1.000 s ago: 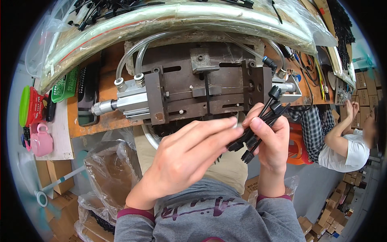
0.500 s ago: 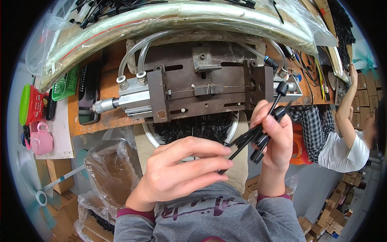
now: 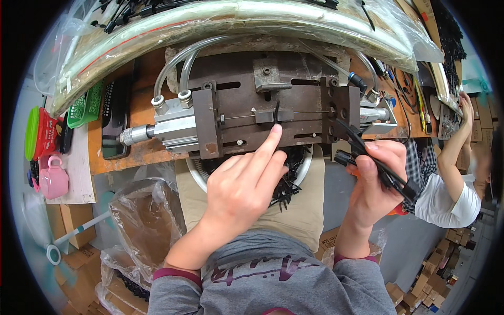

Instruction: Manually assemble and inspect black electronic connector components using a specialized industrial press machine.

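My left hand (image 3: 239, 186) reaches to the dark metal fixture (image 3: 236, 139) with its index finger stretched out. The fingertip is at the lower end of a thin black plastic part (image 3: 276, 111), which lies across the small grey block (image 3: 286, 115) in the middle. My left thumb is hidden beneath the hand, and the other fingers are bent. To the right of the fixture, my right hand (image 3: 375, 178) grips a bunch of black plastic parts (image 3: 389, 177), their ends sticking out on both sides of the fingers.
Metal cylinders (image 3: 176, 134) with clear hoses flank the fixture. Below it, a white-rimmed container (image 3: 195, 176) of black parts sits at my lap. Plastic-wrapped material (image 3: 241, 21) runs along the back. A pink cup (image 3: 54, 181) stands left; a co-worker (image 3: 446, 194) is at right.
My left hand has moved from the bunch up to the fixture's middle, where a black part now lies across the block. My right hand has shifted right and turned with the bunch.
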`<state>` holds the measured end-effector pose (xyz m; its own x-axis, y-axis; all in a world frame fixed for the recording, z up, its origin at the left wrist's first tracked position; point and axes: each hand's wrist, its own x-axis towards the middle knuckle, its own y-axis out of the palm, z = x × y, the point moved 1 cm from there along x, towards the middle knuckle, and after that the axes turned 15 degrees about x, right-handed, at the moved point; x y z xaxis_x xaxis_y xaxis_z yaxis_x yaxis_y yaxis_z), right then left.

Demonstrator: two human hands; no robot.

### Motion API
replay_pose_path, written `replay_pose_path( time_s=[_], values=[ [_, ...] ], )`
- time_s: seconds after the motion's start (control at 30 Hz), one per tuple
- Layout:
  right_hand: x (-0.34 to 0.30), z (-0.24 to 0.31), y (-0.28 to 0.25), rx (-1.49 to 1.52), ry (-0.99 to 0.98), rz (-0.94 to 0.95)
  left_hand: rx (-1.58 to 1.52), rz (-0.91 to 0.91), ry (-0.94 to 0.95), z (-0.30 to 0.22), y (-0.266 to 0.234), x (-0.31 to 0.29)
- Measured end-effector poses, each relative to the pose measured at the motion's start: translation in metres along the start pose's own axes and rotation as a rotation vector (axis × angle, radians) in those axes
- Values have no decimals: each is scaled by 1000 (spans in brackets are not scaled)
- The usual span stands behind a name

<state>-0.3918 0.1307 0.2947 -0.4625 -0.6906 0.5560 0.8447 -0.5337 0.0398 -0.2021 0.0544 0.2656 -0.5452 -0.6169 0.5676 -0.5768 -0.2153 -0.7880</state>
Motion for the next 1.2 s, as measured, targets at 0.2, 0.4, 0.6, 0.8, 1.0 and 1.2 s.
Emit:
replay_pose_path(
  time_s=[0.2,0.4,0.6,0.8,1.0,1.2],
  values=[
    [-2,0,0,-297,-147,35,139,52,20,0,0,12],
    [-3,6,9,-544,-373,132,131,52,22,0,1,12],
    [-7,1,8,-515,-417,128,-55,15,-73,0,6,12],
    [-9,-1,6,-507,-446,187,-402,26,-264,-5,-2,3],
    [-14,-3,15,-511,-458,207,-1457,41,-748,-3,-39,3],
    [-15,-2,30,-476,-506,358,-1254,247,-513,15,-61,-4]
  ],
)
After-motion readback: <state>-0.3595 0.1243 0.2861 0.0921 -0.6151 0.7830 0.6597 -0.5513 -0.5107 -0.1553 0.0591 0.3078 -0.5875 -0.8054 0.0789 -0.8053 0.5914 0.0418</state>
